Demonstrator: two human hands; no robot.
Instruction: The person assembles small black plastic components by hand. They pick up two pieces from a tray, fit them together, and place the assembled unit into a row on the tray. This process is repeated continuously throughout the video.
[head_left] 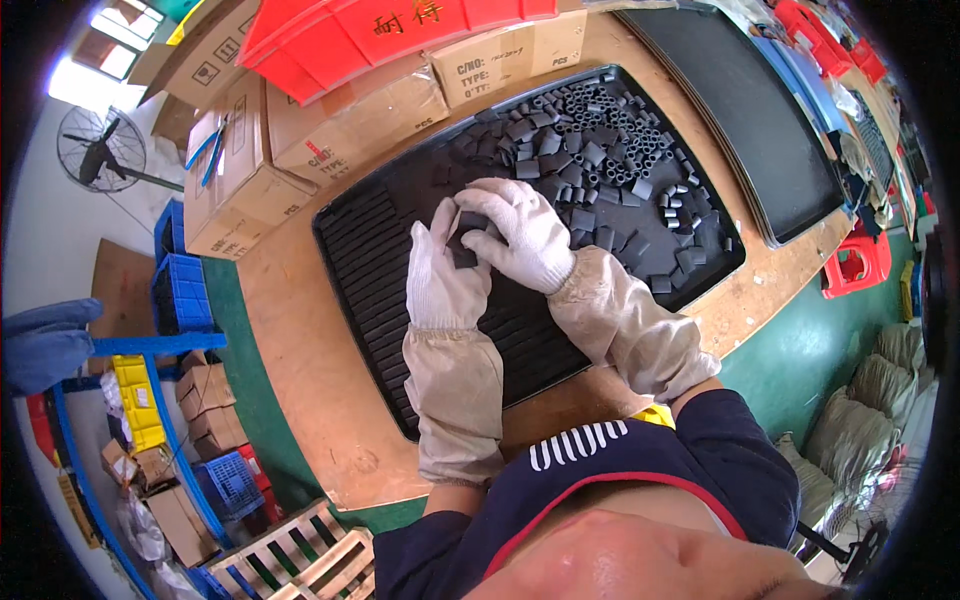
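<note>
My left hand [445, 284] and my right hand [521, 236], both in white knit gloves, meet over a large black tray [728, 268]. Between them they grip a small dark piece [466, 254], partly hidden by the fingers; its exact kind cannot be made out. Left of and below my hands, long rows of flat black pieces [372, 262] lie lined up side by side in the tray. Many short black tubes [655, 147] and loose black blocks [553, 160] are heaped in its far right part.
Cardboard boxes [360, 125] and a red plastic bin [340, 45] stand beyond the tray on the wooden table [300, 330]. Further black trays [740, 110] are stacked at the right, near a red stool [858, 265]. Blue shelving [170, 420] and a wooden pallet [300, 560] are at the lower left.
</note>
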